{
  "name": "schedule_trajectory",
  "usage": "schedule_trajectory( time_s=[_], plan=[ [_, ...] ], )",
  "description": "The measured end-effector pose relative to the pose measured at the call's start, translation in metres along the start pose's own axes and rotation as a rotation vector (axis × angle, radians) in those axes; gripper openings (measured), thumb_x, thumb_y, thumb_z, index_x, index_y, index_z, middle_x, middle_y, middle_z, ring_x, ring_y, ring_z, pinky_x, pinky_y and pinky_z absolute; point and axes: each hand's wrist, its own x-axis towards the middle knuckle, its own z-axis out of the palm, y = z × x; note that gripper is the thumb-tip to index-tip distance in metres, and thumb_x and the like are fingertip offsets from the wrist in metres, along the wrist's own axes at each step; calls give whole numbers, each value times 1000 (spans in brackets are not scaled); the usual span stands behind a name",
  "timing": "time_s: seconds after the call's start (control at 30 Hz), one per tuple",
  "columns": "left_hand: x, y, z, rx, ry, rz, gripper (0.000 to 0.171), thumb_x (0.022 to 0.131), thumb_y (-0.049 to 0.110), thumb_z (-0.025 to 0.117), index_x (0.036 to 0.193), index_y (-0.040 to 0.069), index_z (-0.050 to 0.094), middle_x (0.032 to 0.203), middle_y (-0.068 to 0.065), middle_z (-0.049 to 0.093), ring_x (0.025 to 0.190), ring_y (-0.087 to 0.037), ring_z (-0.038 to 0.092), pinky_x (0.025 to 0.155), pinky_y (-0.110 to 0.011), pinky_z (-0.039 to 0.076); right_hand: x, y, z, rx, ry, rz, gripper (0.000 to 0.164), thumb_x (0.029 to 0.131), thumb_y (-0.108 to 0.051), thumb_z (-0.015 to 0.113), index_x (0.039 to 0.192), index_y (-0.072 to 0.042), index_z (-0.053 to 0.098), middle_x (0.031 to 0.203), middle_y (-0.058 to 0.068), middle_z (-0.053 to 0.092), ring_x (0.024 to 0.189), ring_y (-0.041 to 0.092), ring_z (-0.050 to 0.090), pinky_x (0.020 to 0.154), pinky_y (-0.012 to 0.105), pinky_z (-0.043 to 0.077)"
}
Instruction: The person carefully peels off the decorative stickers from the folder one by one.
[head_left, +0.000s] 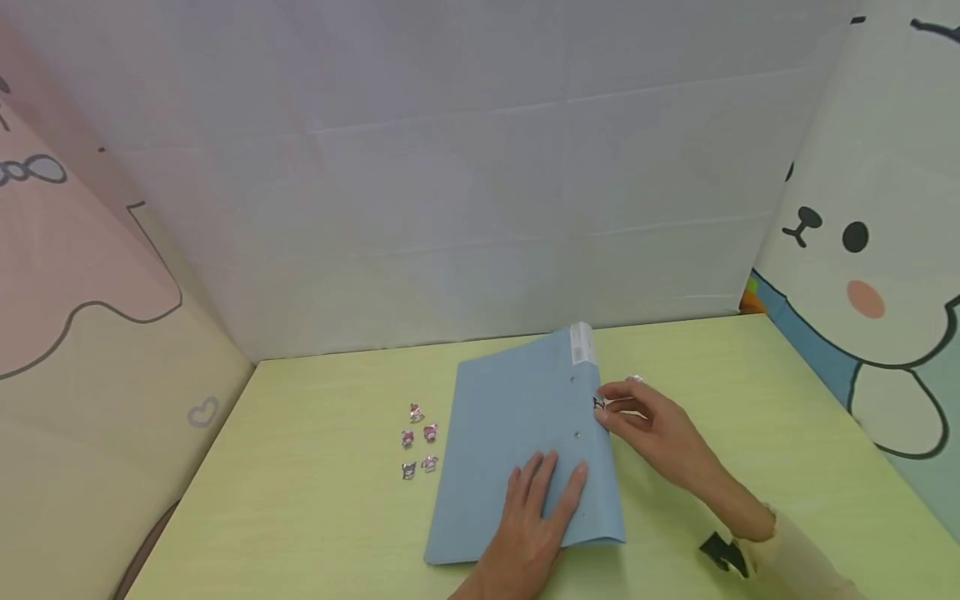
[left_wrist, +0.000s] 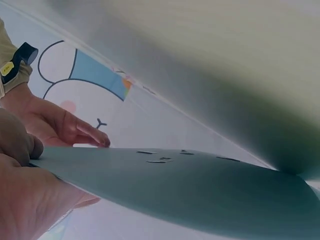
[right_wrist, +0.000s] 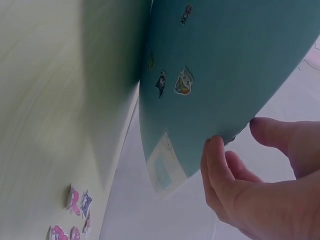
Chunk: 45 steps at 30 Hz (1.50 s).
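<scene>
A light blue folder point(head_left: 517, 400) is tilted up, its spine side raised above the table. My left hand point(head_left: 521, 533) grips its near edge, fingers spread on the upper face; in the left wrist view the edge passes between parts of the left hand point(left_wrist: 25, 190). My right hand point(head_left: 660, 429) pinches a small dark-and-white sticker point(head_left: 599, 402) at the spine. From the right wrist, thumb and fingertips of the right hand point(right_wrist: 270, 185) meet at the folder's edge, mostly covering that sticker. Several cartoon stickers point(right_wrist: 183, 81) are on the folder's underside.
Left of the folder, several small pink and purple stickers point(head_left: 430, 432) lie on the yellow-green table point(head_left: 315, 467). Another sticker point(head_left: 635, 378) is just beyond my right hand. A white label point(head_left: 581, 343) marks the spine's far end. Cloth walls point(head_left: 450, 208) bound the back and sides.
</scene>
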Motion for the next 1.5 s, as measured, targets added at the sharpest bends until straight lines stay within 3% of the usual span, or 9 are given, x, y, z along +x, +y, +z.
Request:
schedule_trajectory(
  time_s=[0.1,0.4,0.57,0.63,0.83,1.07,1.2,1.4,1.5],
  plan=[
    [0,0,-1,8,1,0,52,115,24,12,154,11,43,142,-23,52,127,-38,56,90,-56,55,0,1,0,-38,-1,21,33,101,-18,68,127,0,63,123,16,66,112,33,67,89,22,54],
    [-2,-1,1,49,-4,12,51,115,28,15,154,10,43,143,-23,51,129,-35,54,94,-50,54,3,4,0,-39,-9,14,28,102,-18,66,123,-1,65,113,11,70,105,30,69,82,25,56],
    [-2,-3,0,30,-21,21,56,109,37,45,156,9,40,146,-24,49,132,-36,51,97,-51,52,3,4,0,-11,2,45,29,101,-20,68,123,-1,66,114,12,71,106,30,71,82,24,56],
    [-2,-3,-1,27,-28,21,62,106,42,49,157,8,39,146,-24,48,133,-37,51,99,-51,51,3,5,0,6,9,55,30,101,-20,68,123,0,67,116,14,70,108,31,71,83,23,55],
    [-1,-3,-3,35,-15,13,63,112,48,20,155,8,41,145,-23,49,132,-36,52,100,-49,50,3,4,0,31,25,72,32,100,-20,70,125,1,68,120,17,70,114,32,69,84,19,53],
    [1,-4,-3,48,20,25,65,111,48,18,154,6,43,142,-24,52,129,-36,54,100,-47,50,3,5,2,8,34,55,29,99,-19,70,122,-1,70,115,13,71,107,15,72,84,20,54],
    [0,-5,-2,41,24,23,64,112,48,19,153,6,43,142,-24,52,129,-35,55,100,-46,50,2,8,4,-80,70,-34,22,99,-17,70,117,-5,72,108,6,75,98,13,74,82,18,55],
    [0,-5,-3,1,5,16,65,111,49,23,155,5,40,144,-25,51,131,-36,54,101,-47,50,3,11,8,-210,117,-306,14,97,2,68,108,-5,71,96,1,75,81,9,74,72,21,58],
    [0,-5,-4,-23,-12,13,67,110,50,20,156,5,38,145,-26,49,133,-37,52,102,-49,49,4,13,9,-255,120,-386,17,95,9,65,106,-2,68,93,0,73,77,7,72,68,24,59]
  ],
)
